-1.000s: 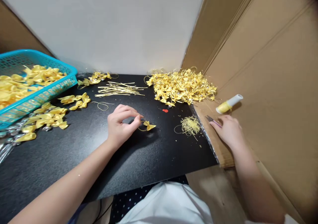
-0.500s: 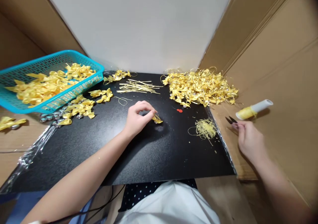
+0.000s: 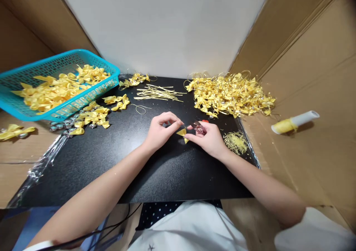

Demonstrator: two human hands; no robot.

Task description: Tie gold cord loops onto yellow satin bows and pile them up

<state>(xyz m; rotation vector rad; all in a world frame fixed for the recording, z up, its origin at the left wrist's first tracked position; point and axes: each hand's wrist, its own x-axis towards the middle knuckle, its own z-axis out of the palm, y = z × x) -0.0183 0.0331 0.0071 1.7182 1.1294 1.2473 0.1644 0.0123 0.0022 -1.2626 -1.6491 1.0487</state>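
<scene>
Near the middle of the black board (image 3: pixel 111 177), my left hand (image 3: pixel 164 129) is closed in a pinch at the thin tie of a yellow bow (image 3: pixel 182 132). My right hand (image 3: pixel 208 139) touches the bow's right side with thumb and finger. Dark small snips (image 3: pixel 198 127) are held in that same hand, partly hidden by the fingers. The bow hangs between the two hands, just over the board.
A blue basket (image 3: pixel 116 76) of yellow bows stands at the left, with silver bells (image 3: pixel 67 123) beside it. Behind are cut gold strings (image 3: pixel 160 92) and a heap of tied bows (image 3: pixel 230 95). String scraps (image 3: pixel 236 142) and a white tube (image 3: pixel 306 118) are at the right.
My right hand has come in from the right edge with the snips and now meets the bow beside my left hand. The bow has lifted and turned slightly. The view has shifted a little.
</scene>
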